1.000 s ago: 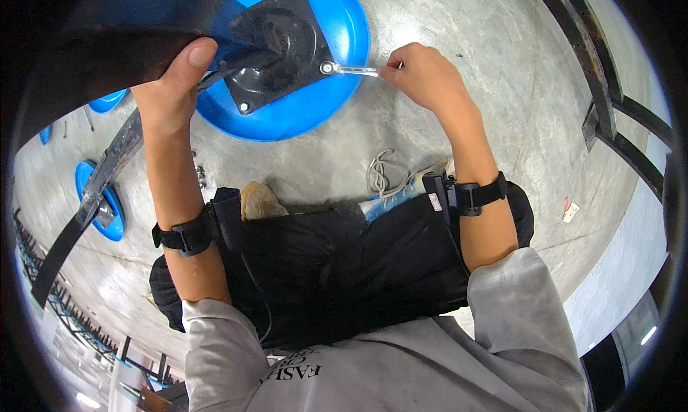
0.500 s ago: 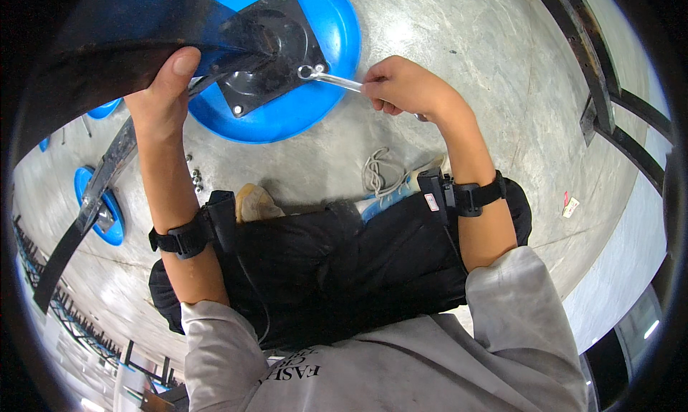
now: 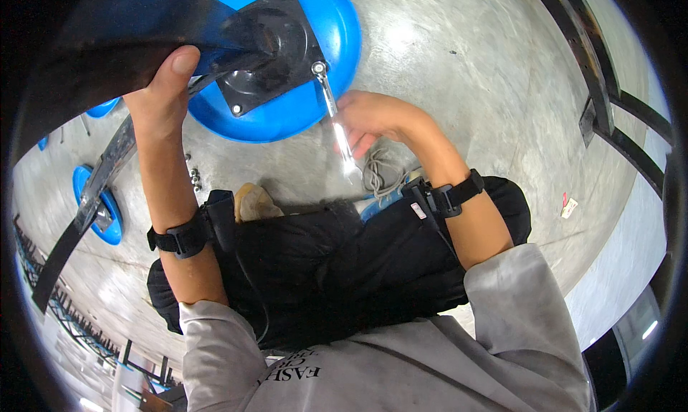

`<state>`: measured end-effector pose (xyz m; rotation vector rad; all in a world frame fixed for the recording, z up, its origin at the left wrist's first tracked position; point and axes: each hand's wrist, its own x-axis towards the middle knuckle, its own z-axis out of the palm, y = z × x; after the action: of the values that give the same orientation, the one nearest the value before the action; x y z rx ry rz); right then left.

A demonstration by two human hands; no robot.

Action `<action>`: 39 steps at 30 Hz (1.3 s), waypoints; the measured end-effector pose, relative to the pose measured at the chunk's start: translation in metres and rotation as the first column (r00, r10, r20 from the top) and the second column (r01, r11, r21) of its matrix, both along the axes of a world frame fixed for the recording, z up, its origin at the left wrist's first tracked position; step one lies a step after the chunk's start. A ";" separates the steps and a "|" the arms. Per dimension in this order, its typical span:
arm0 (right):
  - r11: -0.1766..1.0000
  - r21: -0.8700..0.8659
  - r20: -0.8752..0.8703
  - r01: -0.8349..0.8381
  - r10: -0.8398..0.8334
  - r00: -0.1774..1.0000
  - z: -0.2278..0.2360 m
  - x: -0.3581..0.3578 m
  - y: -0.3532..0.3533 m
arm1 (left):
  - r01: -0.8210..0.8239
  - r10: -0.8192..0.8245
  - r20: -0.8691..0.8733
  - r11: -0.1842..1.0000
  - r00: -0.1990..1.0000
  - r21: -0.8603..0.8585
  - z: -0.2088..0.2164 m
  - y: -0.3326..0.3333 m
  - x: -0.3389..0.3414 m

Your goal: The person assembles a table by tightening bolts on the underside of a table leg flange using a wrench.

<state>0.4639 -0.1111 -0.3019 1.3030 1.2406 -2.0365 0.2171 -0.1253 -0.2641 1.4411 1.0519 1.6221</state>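
Note:
A blue round disc [image 3: 342, 25] lies at the top with a black square plate [image 3: 297, 36] on it. White-looking bolts or nuts sit at the plate's visible corners. My left hand [image 3: 161, 100] is closed round the edge of a wide black metal piece [image 3: 107, 57] rising from the plate, thumb on top. A combination wrench [image 3: 334, 118] has its ring end round the fastener at the plate's near right corner; its shaft points toward me. Beside the shaft is my right hand [image 3: 376, 115], slightly blurred, fingers stretched and apart, seemingly touching the shaft without wrapping round it.
Several loose nuts [image 3: 195, 177] lie on the concrete floor left of my shoe [image 3: 254, 203]. Farther left stands another blue disc [image 3: 107, 208] with a long black bar [image 3: 107, 168]. A black metal frame [image 3: 598, 89] is at the right, and a small tag [image 3: 569, 208] lies on the floor.
The wrench's ring end has settled onto the corner fastener, and its shaft has swung toward me. My right hand has let its grip go and moved left. The left hand stays put.

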 end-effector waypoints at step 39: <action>0.943 0.128 -0.028 -0.308 0.314 0.949 -0.007 0.010 0.017 | 0.086 -0.087 -0.178 0.996 0.980 -0.013 0.010 0.003 -0.006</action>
<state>0.4744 -0.0940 -0.3090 1.0349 1.5079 -1.8002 0.2108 -0.1220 -0.2542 1.6294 1.0756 1.4487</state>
